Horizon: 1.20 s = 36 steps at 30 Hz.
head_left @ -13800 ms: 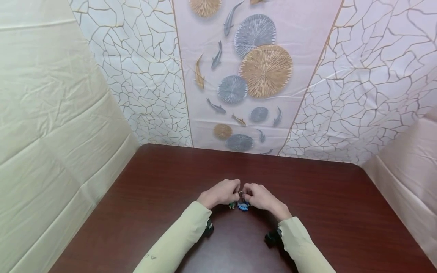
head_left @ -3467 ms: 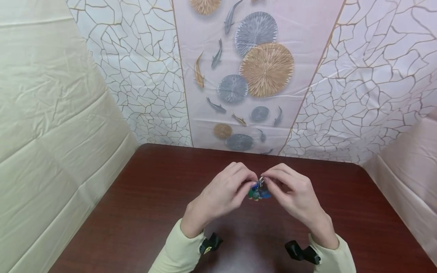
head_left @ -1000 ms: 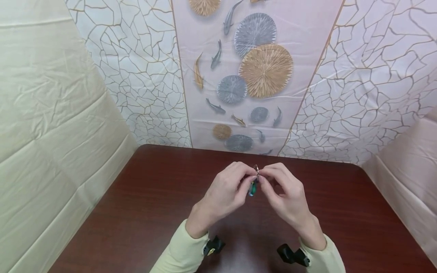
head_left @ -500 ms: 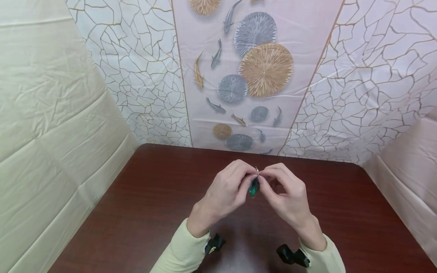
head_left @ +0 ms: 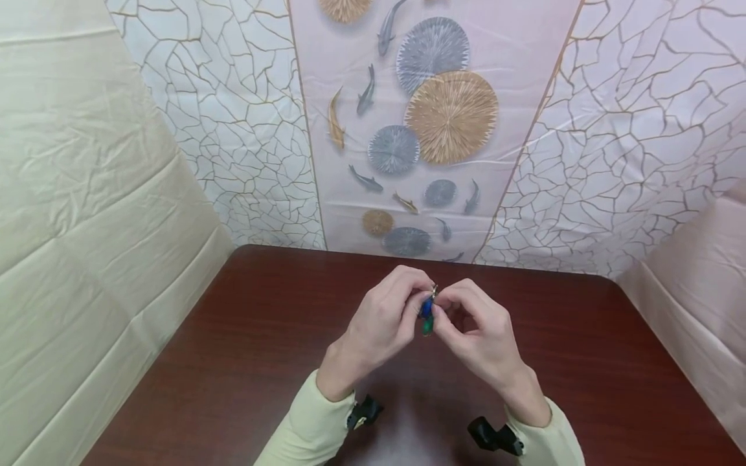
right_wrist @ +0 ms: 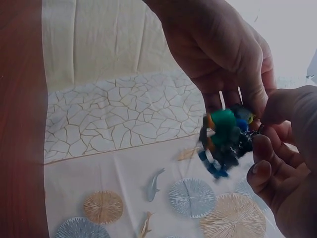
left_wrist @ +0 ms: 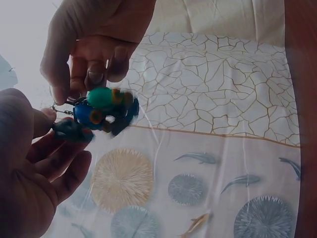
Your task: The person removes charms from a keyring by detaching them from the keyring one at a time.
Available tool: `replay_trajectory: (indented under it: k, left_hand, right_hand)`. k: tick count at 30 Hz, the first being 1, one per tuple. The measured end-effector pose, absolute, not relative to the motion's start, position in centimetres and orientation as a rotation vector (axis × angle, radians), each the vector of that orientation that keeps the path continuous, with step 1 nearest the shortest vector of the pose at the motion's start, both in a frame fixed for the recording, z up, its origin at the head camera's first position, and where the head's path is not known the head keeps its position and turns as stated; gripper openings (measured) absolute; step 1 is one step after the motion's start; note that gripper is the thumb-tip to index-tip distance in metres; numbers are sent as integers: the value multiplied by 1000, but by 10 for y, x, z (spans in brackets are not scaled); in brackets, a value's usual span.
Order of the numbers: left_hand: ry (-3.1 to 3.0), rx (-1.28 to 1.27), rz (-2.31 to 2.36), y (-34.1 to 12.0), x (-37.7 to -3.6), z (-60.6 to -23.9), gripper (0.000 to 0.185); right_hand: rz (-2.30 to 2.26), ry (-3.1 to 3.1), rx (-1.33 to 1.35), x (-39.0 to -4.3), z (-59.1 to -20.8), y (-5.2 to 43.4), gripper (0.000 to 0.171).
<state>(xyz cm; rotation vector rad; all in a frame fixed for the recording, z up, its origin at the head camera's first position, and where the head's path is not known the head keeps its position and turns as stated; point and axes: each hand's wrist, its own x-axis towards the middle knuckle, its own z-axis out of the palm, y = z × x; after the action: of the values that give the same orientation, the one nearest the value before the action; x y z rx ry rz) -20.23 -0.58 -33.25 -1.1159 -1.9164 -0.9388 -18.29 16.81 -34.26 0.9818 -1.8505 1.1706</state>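
Above the table both hands meet around a keychain with a metal ring (head_left: pixel 434 289) and several small blue and green figure charms (head_left: pixel 427 315). My left hand (head_left: pixel 379 317) pinches it near the ring between thumb and forefinger. From the other side my right hand (head_left: pixel 480 323) pinches at the top of the charms. In the left wrist view a green charm (left_wrist: pixel 100 97) with orange parts hangs beside a blue one (left_wrist: pixel 86 114), and a dark teal charm (left_wrist: pixel 72 131) lies against the right fingers. The charms are blurred in the right wrist view, and fingertips hide part of the ring.
A dark red-brown wooden table (head_left: pixel 262 336) lies beneath the hands. Behind it hangs a patterned cloth (head_left: pixel 402 194) with fish and round leaves. Beige cloth (head_left: pixel 105 226) hangs at the left side. Black wrist mounts (head_left: pixel 364 412) sit under both sleeves.
Both hands have come up and closer from low over the table, with the keychain between them. In the last second the charms have turned, bringing a blue one into view.
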Motion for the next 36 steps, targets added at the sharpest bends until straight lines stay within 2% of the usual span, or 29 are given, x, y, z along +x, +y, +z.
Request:
replay_trajectory:
  k: [2, 17, 22, 26, 36]
  left_hand:
    - [-1923, -1121, -954, -7, -202, -333, 11]
    - [-2011, -1139, -1002, -11, -196, -329, 14]
    - [-2010, -1140, -995, -13, -196, -328, 14]
    - [-2020, -1143, -985, -16, -197, -327, 12]
    - [-2034, -1216, -931, -22, -199, -325, 7]
  right_hand:
    - [1165, -1848, 997, -183, -343, 167, 5]
    - [1199, -1828, 1068, -182, -343, 165, 5]
    - [1234, -1819, 1066, -181, -344, 163, 18]
    - [1219, -1836, 1066, -181, -344, 162, 20]
    - [1206, -1829, 1136, -179, -341, 162, 4]
